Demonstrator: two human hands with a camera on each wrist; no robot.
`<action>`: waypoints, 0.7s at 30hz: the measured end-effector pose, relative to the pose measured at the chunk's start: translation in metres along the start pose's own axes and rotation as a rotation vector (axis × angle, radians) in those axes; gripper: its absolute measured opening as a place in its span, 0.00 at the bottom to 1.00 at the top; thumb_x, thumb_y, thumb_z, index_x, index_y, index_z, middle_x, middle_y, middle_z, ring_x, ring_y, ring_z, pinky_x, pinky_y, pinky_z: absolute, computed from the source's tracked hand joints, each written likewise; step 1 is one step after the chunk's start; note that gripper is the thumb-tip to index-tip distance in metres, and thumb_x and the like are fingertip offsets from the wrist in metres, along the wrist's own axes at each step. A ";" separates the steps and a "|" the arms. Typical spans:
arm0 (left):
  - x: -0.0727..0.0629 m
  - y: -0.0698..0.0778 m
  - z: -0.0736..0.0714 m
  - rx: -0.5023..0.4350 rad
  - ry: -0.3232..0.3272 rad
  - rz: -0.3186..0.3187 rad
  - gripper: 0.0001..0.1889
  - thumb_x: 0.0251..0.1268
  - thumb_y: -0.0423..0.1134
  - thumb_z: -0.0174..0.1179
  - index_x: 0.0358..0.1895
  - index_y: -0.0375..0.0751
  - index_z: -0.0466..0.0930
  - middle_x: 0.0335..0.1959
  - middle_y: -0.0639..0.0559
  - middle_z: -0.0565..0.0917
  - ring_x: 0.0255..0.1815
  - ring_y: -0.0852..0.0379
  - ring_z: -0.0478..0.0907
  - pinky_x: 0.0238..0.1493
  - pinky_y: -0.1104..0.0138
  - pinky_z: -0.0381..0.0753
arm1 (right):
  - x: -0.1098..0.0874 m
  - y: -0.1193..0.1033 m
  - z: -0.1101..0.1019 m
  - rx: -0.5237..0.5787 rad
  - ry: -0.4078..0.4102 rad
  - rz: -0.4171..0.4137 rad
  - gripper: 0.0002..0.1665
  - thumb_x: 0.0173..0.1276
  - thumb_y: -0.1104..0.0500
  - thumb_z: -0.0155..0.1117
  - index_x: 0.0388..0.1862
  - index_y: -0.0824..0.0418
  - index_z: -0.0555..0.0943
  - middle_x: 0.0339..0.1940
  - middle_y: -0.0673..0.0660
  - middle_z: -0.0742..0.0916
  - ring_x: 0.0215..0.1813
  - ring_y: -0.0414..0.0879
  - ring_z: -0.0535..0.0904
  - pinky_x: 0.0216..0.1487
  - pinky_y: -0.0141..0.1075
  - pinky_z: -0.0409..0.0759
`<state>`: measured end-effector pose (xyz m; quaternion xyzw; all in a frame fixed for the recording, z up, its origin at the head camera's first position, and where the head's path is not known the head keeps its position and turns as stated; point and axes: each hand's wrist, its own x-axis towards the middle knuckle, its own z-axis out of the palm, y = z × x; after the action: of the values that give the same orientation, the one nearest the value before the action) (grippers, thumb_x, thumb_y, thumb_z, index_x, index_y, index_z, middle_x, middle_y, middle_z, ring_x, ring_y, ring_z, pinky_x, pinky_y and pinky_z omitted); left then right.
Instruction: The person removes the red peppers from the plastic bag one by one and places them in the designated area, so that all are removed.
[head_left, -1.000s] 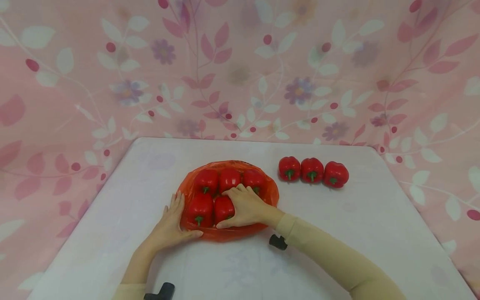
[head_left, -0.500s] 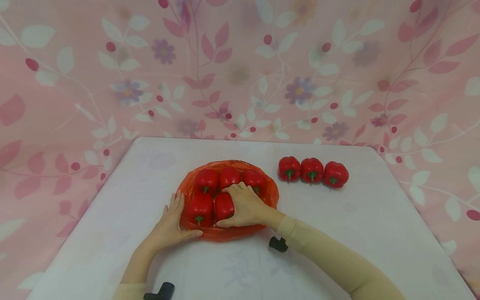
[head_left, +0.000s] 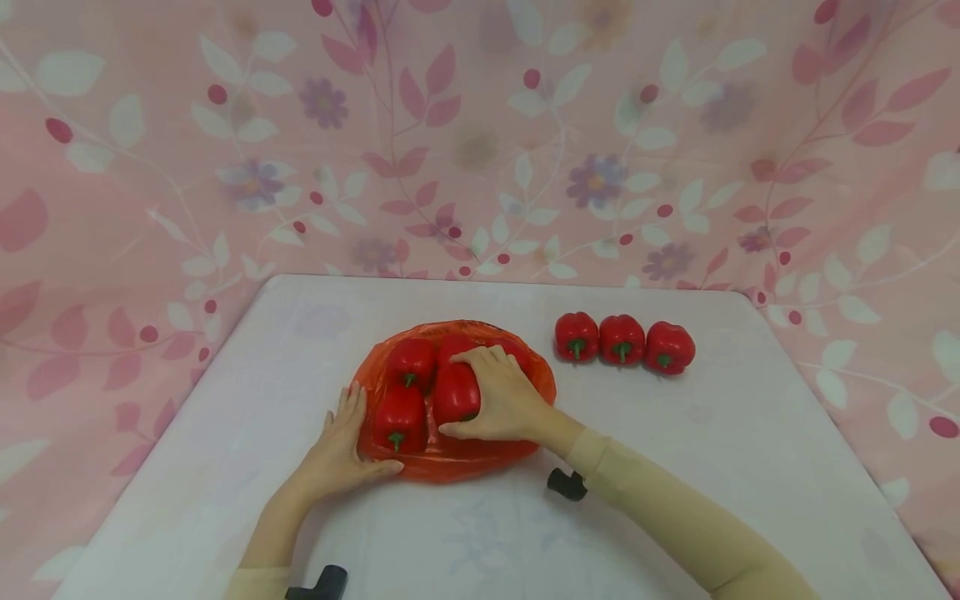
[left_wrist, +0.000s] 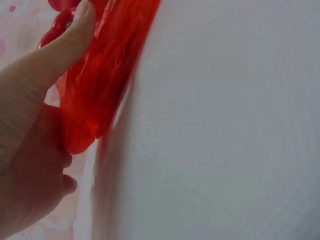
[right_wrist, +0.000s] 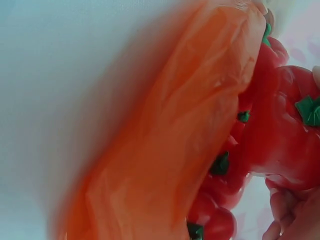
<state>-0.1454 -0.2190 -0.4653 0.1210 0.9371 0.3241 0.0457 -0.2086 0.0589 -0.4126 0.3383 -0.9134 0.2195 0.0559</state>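
An orange-red plastic bag [head_left: 450, 471] lies spread on the white table with several red bell peppers inside, one of them a front-left pepper [head_left: 399, 419]. My right hand [head_left: 506, 400] grips a red bell pepper [head_left: 456, 393] from its right side, raised over the bag and overlapping the back row. In the right wrist view the held bell pepper [right_wrist: 285, 130] shows its green stem above the others. My left hand [head_left: 341, 454] rests against the bag's left side, fingers straight and thumb spread along the front rim. The left wrist view shows its thumb [left_wrist: 67, 50] at the plastic.
Three red bell peppers stand in a row at the back right, the middle pepper [head_left: 622, 338] among them. The white table [head_left: 750, 467] ends at a pink floral cloth [head_left: 480, 150] behind. Dark camera mounts sit by both wrists.
My right hand has lifted the front-right bell pepper off its spot in the bag, up and slightly to the right, baring the red plastic under it. The left hand stays in place.
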 end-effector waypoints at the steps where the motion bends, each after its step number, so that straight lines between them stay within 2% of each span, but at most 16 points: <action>1: 0.000 0.000 0.000 -0.001 0.001 0.001 0.66 0.42 0.63 0.72 0.75 0.28 0.41 0.77 0.34 0.40 0.76 0.37 0.30 0.70 0.38 0.36 | -0.001 0.001 -0.001 0.000 0.018 -0.008 0.52 0.46 0.28 0.70 0.63 0.53 0.65 0.57 0.48 0.75 0.56 0.42 0.65 0.53 0.40 0.72; 9: 0.001 0.001 0.000 -0.008 -0.006 -0.006 0.66 0.42 0.62 0.72 0.75 0.28 0.40 0.77 0.35 0.39 0.76 0.38 0.29 0.70 0.38 0.36 | -0.006 0.008 -0.011 0.022 0.133 -0.037 0.53 0.46 0.30 0.71 0.64 0.57 0.66 0.59 0.50 0.74 0.58 0.44 0.65 0.55 0.41 0.70; 15: 0.002 0.000 0.001 -0.003 -0.010 -0.011 0.66 0.42 0.62 0.72 0.75 0.28 0.40 0.77 0.35 0.39 0.77 0.38 0.29 0.70 0.38 0.35 | -0.011 0.014 -0.021 0.051 0.145 0.023 0.53 0.45 0.33 0.74 0.65 0.55 0.64 0.59 0.50 0.74 0.59 0.45 0.65 0.50 0.41 0.77; 21: 0.002 0.001 -0.001 -0.001 -0.009 -0.005 0.66 0.43 0.62 0.72 0.74 0.26 0.40 0.77 0.34 0.39 0.76 0.36 0.30 0.70 0.38 0.35 | -0.017 0.022 -0.030 0.048 0.167 0.048 0.53 0.44 0.34 0.75 0.65 0.57 0.65 0.58 0.52 0.74 0.58 0.46 0.66 0.49 0.42 0.79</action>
<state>-0.1476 -0.2179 -0.4640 0.1203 0.9371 0.3237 0.0505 -0.2117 0.0972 -0.3979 0.2980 -0.9078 0.2702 0.1186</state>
